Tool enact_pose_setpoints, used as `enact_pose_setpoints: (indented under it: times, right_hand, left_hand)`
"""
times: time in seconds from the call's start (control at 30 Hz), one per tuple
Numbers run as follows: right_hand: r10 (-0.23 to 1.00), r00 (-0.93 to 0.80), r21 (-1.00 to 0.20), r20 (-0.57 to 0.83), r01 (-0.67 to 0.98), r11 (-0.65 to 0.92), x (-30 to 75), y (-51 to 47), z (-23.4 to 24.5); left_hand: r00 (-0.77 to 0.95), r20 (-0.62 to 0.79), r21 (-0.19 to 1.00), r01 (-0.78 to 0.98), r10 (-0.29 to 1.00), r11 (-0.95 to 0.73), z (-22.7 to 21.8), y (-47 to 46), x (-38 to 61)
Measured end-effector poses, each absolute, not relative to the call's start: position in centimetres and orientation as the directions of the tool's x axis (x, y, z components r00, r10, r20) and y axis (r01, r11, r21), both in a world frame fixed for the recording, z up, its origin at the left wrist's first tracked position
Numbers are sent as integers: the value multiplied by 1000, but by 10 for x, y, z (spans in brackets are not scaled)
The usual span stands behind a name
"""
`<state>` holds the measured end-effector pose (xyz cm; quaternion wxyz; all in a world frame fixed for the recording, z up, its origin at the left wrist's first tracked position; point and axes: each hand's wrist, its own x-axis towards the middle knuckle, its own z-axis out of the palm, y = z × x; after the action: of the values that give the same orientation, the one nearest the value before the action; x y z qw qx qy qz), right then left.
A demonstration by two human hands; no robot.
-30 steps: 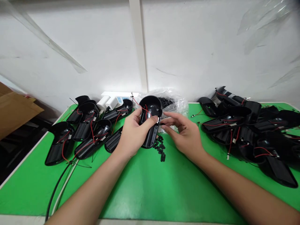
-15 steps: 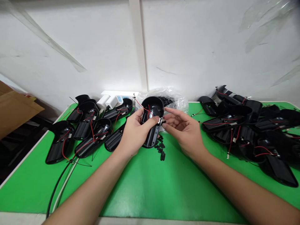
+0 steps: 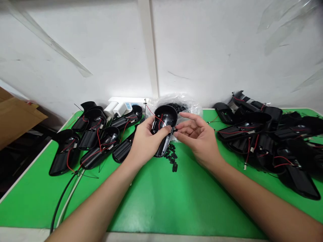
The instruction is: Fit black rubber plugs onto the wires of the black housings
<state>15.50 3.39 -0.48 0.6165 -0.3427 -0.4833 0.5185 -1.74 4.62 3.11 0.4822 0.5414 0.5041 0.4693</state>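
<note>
My left hand (image 3: 147, 137) is closed around a black plastic housing (image 3: 165, 116) with a round cup at its far end and red wires inside. The thumb presses on the housing's near-right edge, by a small pale connector. Close to that edge, my right hand (image 3: 199, 136) pinches a small black plastic piece (image 3: 176, 130) between thumb and index finger, its other fingers loosely curled. Just below the housing, several small black pieces (image 3: 172, 156) lie scattered on the green tabletop (image 3: 161, 201). Behind it, a clear plastic bag (image 3: 193, 104) holds many more of them.
Several similar wired housings (image 3: 92, 134) lie on the left, and a larger pile of housings (image 3: 252, 131) covers the right side. A white power strip (image 3: 121, 106) stands by the wall. Black and white cables (image 3: 67, 198) run off the front left edge. Cardboard (image 3: 17, 117) is at far left.
The housing in my left hand has tilted slightly and shifted a little up and right. My right index finger has lifted a bit away from the housing's rim.
</note>
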Motion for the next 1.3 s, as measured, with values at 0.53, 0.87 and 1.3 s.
enact_pose_setpoints:
  times: [0.53, 0.87, 1.3]
  right_hand:
    - [993, 5, -936, 117, -333, 112, 156, 33, 0]
    - [999, 30, -923, -18, -384, -5, 154, 32, 0]
    - [996, 50, -918, 74, -386, 88, 152, 31, -3]
  left_hand:
    - [69, 69, 970, 230, 995, -83, 31, 46, -18]
    - [80, 54, 973, 220, 995, -71, 31, 46, -18]
    - [66, 125, 961, 242, 990, -137, 26, 46, -16]
